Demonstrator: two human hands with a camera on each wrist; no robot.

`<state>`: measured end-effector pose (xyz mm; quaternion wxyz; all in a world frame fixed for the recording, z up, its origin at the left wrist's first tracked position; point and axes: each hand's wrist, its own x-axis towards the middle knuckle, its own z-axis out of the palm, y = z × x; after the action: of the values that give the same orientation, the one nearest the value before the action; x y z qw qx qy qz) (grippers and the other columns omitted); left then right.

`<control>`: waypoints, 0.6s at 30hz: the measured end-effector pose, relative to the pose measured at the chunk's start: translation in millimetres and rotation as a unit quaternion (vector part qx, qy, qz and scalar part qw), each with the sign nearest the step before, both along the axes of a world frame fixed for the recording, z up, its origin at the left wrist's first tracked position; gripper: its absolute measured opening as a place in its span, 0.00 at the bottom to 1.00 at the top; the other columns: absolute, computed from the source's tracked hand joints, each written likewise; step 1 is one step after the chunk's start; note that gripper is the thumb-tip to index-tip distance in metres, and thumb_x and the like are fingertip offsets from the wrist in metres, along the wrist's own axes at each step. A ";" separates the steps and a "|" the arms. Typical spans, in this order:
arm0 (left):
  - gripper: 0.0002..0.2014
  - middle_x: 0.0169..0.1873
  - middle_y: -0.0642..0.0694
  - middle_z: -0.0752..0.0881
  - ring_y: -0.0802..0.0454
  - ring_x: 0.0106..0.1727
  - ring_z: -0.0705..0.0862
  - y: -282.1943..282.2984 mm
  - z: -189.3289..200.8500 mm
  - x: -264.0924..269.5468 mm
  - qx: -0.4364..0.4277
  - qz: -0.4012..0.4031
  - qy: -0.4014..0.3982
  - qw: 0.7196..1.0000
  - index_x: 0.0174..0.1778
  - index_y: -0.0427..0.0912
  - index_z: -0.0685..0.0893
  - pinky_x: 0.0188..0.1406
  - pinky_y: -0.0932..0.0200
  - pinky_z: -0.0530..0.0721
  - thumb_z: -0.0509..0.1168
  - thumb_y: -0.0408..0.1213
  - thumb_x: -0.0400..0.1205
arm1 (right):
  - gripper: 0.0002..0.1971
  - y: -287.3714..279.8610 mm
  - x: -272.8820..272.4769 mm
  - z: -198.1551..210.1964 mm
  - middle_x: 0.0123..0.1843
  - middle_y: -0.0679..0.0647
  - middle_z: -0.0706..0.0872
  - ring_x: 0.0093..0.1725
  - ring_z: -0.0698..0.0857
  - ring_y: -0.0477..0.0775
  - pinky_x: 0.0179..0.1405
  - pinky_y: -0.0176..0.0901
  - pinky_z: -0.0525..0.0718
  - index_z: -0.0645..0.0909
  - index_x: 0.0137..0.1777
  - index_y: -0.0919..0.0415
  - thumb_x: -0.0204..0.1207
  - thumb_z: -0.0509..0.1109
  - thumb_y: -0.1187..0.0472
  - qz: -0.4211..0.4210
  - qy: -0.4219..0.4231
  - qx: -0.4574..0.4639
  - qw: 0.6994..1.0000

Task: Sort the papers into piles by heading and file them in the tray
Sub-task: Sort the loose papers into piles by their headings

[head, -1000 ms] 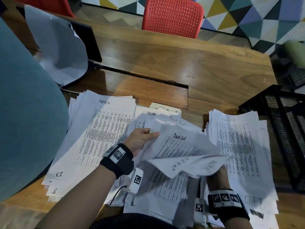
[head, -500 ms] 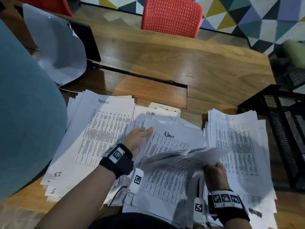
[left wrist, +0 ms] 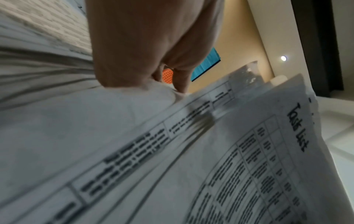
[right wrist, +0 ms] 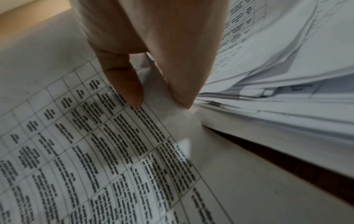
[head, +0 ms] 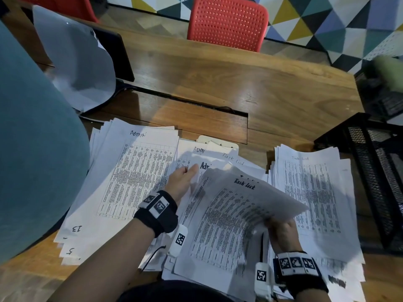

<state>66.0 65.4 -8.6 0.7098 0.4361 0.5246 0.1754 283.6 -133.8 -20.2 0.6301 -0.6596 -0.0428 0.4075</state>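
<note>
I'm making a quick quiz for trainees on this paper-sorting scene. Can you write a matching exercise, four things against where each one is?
Things:
1. white sheet headed "Task List"
2. white paper pile headed "Admin"
3. black wire-mesh tray
4. red perforated plastic chair

Places:
A. at the table's right edge
B. behind the table's far side
C. lifted, pinched at its near edge by the right hand
D. flat on the wooden table, left of the left hand

Pairs: 1-C, 2-D, 3-A, 4-B

Lifted Task List sheet (head: 244,205), seemingly curled
</note>
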 end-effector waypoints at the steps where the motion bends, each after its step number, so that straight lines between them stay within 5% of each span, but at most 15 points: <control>1: 0.16 0.46 0.51 0.76 0.51 0.55 0.74 -0.7 -0.9 -0.5 0.017 -0.010 0.023 1.000 0.44 0.48 0.73 0.60 0.54 0.73 0.59 0.57 0.86 | 0.20 -0.9 0.4 -0.6 0.29 0.57 0.80 0.25 0.81 0.48 0.20 0.38 0.80 0.73 0.44 0.71 0.66 0.50 0.93 0.001 0.001 0.007 1.000; 4: 0.29 0.60 0.48 0.76 0.48 0.63 0.75 -4.5 -3.0 -1.8 0.034 -0.046 0.064 0.996 0.65 0.46 0.76 0.67 0.47 0.71 0.57 0.68 0.81 | 0.27 -4.8 5.2 -5.9 0.43 0.62 0.81 0.42 0.82 0.59 0.35 0.50 0.84 0.74 0.58 0.71 0.61 0.59 0.90 0.017 0.010 0.022 1.000; 7: 0.42 0.78 0.41 0.72 0.40 0.77 0.71 -8.1 -7.2 -1.7 0.026 -0.080 0.119 0.989 0.79 0.40 0.69 0.79 0.38 0.68 0.60 0.70 0.79 | 0.24 -9.0 3.3 -4.7 0.44 0.66 0.83 0.46 0.82 0.65 0.41 0.51 0.87 0.76 0.53 0.75 0.54 0.72 0.82 0.045 0.023 -0.004 0.999; 10: 0.17 0.56 0.45 0.83 0.39 0.66 0.80 -8.4 -15.2 -3.0 0.045 -0.085 0.148 0.984 0.53 0.45 0.79 0.68 0.45 0.77 0.64 0.57 0.84 | 0.19 -7.6 -8.0 1.2 0.49 0.67 0.91 0.51 0.88 0.69 0.51 0.58 0.87 0.83 0.52 0.74 0.60 0.78 0.73 0.143 -0.043 -0.081 0.985; 13: 0.14 0.55 0.47 0.87 0.42 0.63 0.84 -8.9 -19.0 -4.4 0.032 -0.073 0.118 0.990 0.55 0.46 0.84 0.65 0.48 0.79 0.64 0.53 0.85 | 0.09 -6.2 -17.9 2.6 0.47 0.64 0.92 0.47 0.90 0.64 0.45 0.55 0.89 0.84 0.52 0.69 0.72 0.74 0.70 0.216 -0.085 -0.143 0.962; 18: 0.23 0.59 0.44 0.86 0.42 0.65 0.82 -9.2 -17.1 -6.3 0.016 -0.040 0.102 0.994 0.62 0.35 0.83 0.70 0.46 0.77 0.65 0.54 0.85 | 0.03 -3.7 -20.1 17.8 0.35 0.59 0.84 0.30 0.83 0.50 0.24 0.36 0.81 0.79 0.47 0.68 0.78 0.70 0.68 0.134 -0.152 -0.143 0.969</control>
<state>59.7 56.2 -25.6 0.6519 0.4838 0.5736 0.1094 263.5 -137.5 -2.3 0.4551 -0.7854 -0.1670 0.3849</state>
